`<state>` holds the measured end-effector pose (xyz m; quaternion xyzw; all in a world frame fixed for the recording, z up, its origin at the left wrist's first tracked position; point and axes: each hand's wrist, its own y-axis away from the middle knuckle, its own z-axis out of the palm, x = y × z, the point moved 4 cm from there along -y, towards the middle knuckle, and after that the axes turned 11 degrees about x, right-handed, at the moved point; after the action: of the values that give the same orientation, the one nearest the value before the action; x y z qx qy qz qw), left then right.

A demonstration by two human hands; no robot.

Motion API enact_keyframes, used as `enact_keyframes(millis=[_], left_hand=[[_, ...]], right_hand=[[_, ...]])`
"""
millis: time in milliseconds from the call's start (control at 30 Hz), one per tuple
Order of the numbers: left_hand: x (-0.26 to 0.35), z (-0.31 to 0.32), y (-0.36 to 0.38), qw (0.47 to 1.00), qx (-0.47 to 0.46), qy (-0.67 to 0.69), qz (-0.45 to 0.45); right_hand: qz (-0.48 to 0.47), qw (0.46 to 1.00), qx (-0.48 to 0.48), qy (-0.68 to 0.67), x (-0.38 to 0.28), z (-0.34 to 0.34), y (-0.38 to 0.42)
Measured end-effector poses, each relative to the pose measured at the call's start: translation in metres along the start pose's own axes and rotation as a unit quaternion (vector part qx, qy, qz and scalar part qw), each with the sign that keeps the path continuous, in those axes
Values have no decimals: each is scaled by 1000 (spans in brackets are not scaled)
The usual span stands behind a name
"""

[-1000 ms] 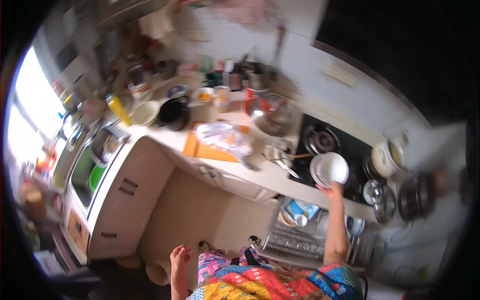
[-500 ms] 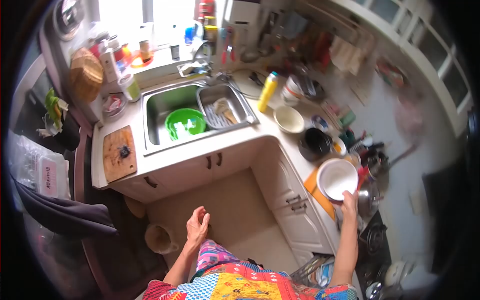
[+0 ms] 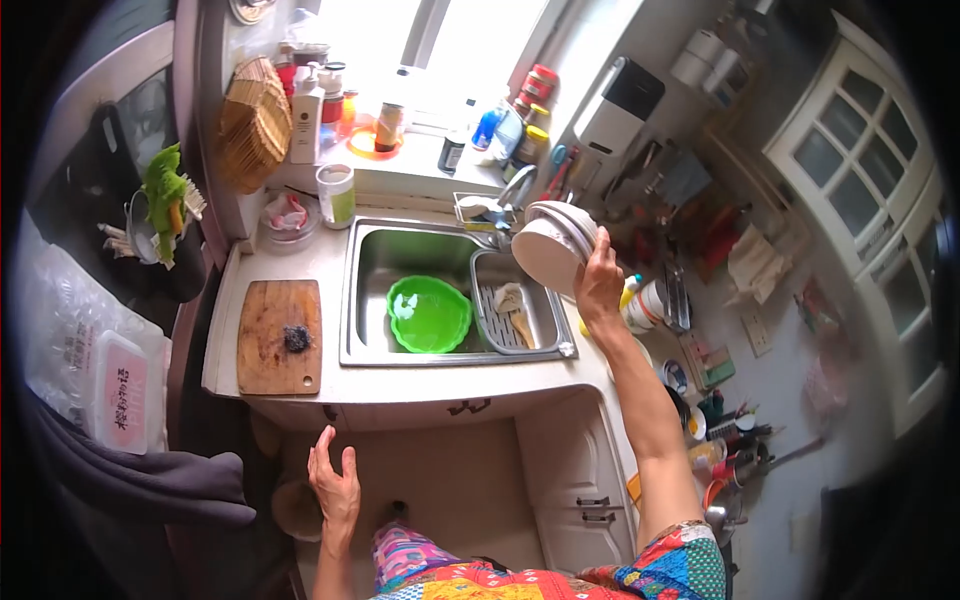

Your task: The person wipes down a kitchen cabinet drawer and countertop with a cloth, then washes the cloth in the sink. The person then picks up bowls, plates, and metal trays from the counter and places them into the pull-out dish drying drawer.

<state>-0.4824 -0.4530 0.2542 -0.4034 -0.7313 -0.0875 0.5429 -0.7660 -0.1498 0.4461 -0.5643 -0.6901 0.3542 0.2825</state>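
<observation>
A small stack of white bowls (image 3: pixel 550 255) is gripped at the rim by my right hand (image 3: pixel 598 284). The stack is tilted and held up over the right end of the metal sink (image 3: pixel 350 345). Inside the sink lies a green scalloped basin (image 3: pixel 428 318), and beside it a grey draining basket (image 3: pixel 518 347) holds a crumpled pale cloth (image 3: pixel 508 297). My left hand (image 3: pixel 336 484) hangs in front of the lower cabinets, holding nothing, its fingers apart.
Left of the sink lies a wooden cutting board (image 3: pixel 262 345) with a dark scouring pad (image 3: pixel 296 338) on it. A tumbler (image 3: pixel 337 196) stands behind. Bottles and jars line the windowsill. Utensils and containers crowd the right counter. A dark cloth (image 3: pixel 150 470) hangs at left.
My right hand has carried the bowls from the right counter to above the sink's right side. My left hand has shifted left and opened its fingers. The view has turned.
</observation>
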Motion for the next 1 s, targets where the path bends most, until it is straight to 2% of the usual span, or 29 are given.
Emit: enact_keyframes(millis=[200, 267, 333, 367, 400, 433, 467, 533, 600, 633, 667, 733, 767, 800, 900, 933, 1000], left_hand=[[-26, -7, 21, 999, 13, -6, -41], [-24, -1, 22, 999, -10, 4, -39], [-15, 8, 18, 999, -23, 8, -26], [-11, 17, 17, 997, -39, 47, -38], [-5, 26, 15, 994, -58, 85, -48], [6, 36, 14, 987, -79, 122, -74], [13, 48, 14, 978, -109, 153, -86], [29, 83, 22, 929, -184, 286, -144], [62, 109, 32, 850, -304, 363, -229], [76, 123, 39, 801, -370, 390, -264], [90, 137, 54, 743, -440, 405, -302], [117, 156, 90, 599, -555, 462, -347], [117, 163, 114, 530, -620, 465, -345], [120, 163, 136, 509, -673, 398, -360], [100, 150, 210, 463, -749, 313, -356], [86, 149, 229, 467, -749, 280, -378], [79, 138, 274, 467, -757, 233, -393]], right_hand=[[-116, 991, 63, 9, -36, 17, -21], [-104, 993, 58, 4, -41, 11, -26], [6, 998, 34, -51, -30, 4, -27], [47, 988, 74, -130, -19, -1, -23], [132, 967, 45, -212, -11, -8, -18], [250, 919, 4, -304, 20, 13, 3], [361, 846, -30, -390, 50, 30, 31], [576, 668, -96, -461, 51, -10, 78], [607, 627, -135, -470, 60, -46, 129], [591, 620, -133, -499, 69, -57, 163], [581, 612, -122, -522, 78, -71, 199], [642, 581, -130, -483, 82, -115, 267], [647, 585, -143, -468, 84, -128, 310], [651, 587, -158, -455, 82, -148, 344], [728, 566, -193, -336, 71, -224, 438], [725, 591, -146, -322, 66, -244, 455], [765, 547, -148, -306, 58, -302, 473]])
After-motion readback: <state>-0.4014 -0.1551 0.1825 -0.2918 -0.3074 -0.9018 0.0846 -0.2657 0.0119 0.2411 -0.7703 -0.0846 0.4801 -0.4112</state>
